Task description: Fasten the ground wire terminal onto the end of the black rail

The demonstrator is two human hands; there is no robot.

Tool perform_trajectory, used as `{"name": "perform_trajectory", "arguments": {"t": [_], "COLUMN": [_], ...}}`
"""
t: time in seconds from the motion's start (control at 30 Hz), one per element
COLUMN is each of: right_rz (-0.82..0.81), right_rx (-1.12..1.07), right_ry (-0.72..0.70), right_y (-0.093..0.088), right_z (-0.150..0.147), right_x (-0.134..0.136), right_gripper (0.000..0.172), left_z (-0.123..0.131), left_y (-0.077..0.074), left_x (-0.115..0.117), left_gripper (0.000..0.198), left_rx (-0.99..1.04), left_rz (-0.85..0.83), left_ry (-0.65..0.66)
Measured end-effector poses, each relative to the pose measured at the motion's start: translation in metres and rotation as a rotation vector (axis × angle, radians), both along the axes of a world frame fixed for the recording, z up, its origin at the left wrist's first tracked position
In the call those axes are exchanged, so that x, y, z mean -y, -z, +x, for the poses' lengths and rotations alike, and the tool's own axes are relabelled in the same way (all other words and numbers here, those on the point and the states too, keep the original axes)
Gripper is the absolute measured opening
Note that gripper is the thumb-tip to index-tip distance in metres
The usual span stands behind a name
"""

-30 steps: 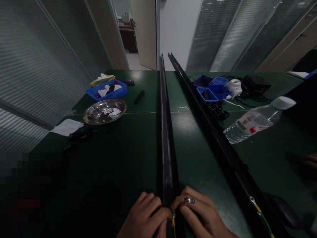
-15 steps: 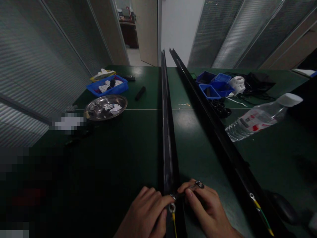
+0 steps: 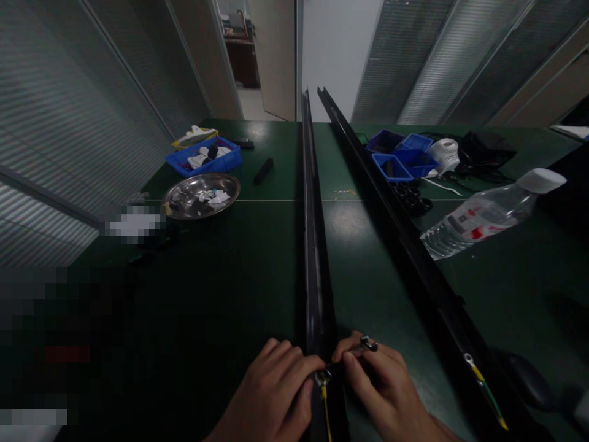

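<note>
Just ahead of me, my right hand [image 3: 384, 387] is closed around a small shiny wrench [image 3: 367, 344], thumb and index finger pinching it. Its near end reaches a ring terminal [image 3: 321, 379] on a yellow wire [image 3: 326, 410]. This terminal sits at a long black channel rail [image 3: 313, 264]. On the left side of the rail, my left hand [image 3: 276, 390] is curled, its index finger and thumb beside the terminal and the wrench end. What lies between those fingers is hidden. Dim light blurs the nut or screw there.
A second black rail [image 3: 414, 252] runs at right, bearing a green-yellow wire [image 3: 492, 400]. A water bottle [image 3: 488, 215] stands beyond it, with blue bins [image 3: 391, 170] behind. At left are a metal bowl [image 3: 200, 212] and a blue tray [image 3: 225, 162]. A black mouse-like object [image 3: 524, 380] lies lower right.
The wrench's near end has come down onto the ring terminal, and its outer end has turned slightly. Both hands stay close to the rail; the view has shifted a little.
</note>
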State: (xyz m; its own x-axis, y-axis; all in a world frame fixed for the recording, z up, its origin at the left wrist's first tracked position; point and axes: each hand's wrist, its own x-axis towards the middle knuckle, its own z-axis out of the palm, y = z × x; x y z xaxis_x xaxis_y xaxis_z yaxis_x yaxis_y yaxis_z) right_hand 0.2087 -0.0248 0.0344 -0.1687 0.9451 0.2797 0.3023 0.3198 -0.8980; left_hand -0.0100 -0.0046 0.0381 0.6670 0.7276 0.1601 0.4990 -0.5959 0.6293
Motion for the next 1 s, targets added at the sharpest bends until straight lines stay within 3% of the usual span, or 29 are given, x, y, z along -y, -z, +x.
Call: {"name": "perform_trajectory", "arguments": {"t": [0.53,1.0], "right_rz": [0.013,-0.057], "right_rx": [0.083,-0.018], "right_ry": [-0.031,-0.125], "right_y": [0.0044,0.0019], "right_z": [0.0044,0.0074], "right_x": [0.0084,0.0049], "right_gripper": [0.018,0.024], "left_z": [0.0007,0.0017], "left_y": [-0.0031,-0.003], "left_x": [0.0015,0.0021], "left_gripper": [0.035,0.032], "left_rx": [-0.025,-0.006], "left_rz": [-0.004,0.012], "left_ry": [0.01,-0.016]}}
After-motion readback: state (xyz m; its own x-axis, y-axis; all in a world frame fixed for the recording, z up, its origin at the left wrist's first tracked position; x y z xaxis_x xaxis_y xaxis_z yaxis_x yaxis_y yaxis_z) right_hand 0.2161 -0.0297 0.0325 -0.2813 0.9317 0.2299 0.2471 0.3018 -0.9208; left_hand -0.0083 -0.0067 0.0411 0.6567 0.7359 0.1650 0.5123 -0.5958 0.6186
